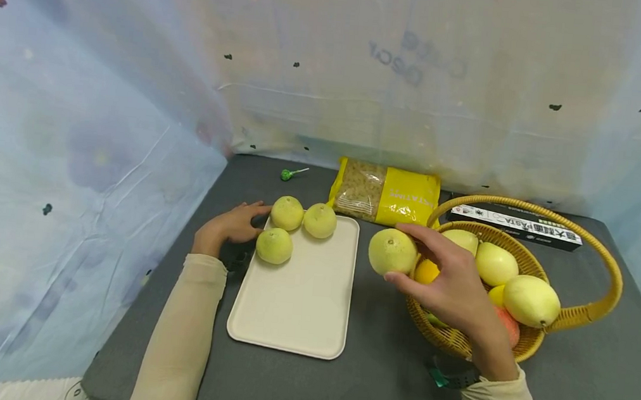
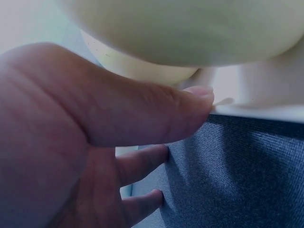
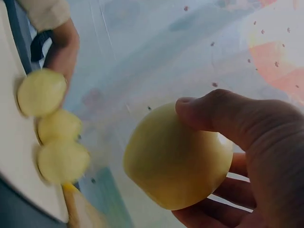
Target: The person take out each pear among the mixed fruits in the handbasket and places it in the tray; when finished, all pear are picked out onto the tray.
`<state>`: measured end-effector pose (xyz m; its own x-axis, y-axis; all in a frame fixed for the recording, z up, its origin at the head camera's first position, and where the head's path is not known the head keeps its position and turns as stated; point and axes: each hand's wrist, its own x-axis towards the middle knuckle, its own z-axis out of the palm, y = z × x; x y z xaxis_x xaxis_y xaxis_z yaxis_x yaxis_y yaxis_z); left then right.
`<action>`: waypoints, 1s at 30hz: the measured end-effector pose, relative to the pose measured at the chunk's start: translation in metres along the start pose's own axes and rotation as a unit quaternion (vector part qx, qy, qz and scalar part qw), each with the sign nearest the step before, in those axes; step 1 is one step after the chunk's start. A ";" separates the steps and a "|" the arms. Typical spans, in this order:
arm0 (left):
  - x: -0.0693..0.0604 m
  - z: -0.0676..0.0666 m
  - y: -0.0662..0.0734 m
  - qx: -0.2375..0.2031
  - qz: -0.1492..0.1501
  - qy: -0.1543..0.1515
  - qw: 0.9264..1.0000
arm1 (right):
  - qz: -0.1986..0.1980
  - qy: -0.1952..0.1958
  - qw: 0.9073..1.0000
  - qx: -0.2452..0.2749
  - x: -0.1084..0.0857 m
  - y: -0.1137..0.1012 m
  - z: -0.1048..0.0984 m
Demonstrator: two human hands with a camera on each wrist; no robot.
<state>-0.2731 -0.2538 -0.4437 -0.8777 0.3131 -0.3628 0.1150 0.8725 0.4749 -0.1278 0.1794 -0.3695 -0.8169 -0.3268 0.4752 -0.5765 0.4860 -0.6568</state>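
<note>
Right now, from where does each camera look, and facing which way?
Head: on the head, facing forward and down over the tray; left hand, right hand show.
Left wrist: worn there, facing two pale fruits; left hand shows.
Right wrist: worn there, facing the held fruit; right hand, left arm show.
Head and right wrist share the held fruit.

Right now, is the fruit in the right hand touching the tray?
No, the right hand holds the fruit clear of the tray, near the basket.

Smooth-skinned fruit (image 1: 392, 252), matt tray (image 1: 305, 307), woven wicker-like basket (image 1: 448, 339), glossy plastic bag (image 1: 406, 198), cloth-like tabletop (image 1: 375, 386)
</note>
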 end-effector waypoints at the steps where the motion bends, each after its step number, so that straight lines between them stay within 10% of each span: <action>1: 0.000 0.000 0.000 -0.001 0.001 0.000 1.000 | -0.004 -0.005 1.000 0.016 0.004 0.000 0.006; 14: 0.000 -0.001 0.000 0.008 0.001 0.001 1.000 | 0.030 -0.062 0.991 0.114 0.034 0.007 0.088; 30: 0.000 -0.001 0.001 0.009 0.006 0.003 1.000 | 0.158 -0.024 0.969 0.190 0.037 0.029 0.156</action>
<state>-0.2734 -0.2535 -0.4420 -0.8793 0.3212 -0.3516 0.1337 0.8752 0.4650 -0.1773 0.0553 -0.4620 -0.9480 -0.2519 0.1943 -0.2552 0.2377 -0.9372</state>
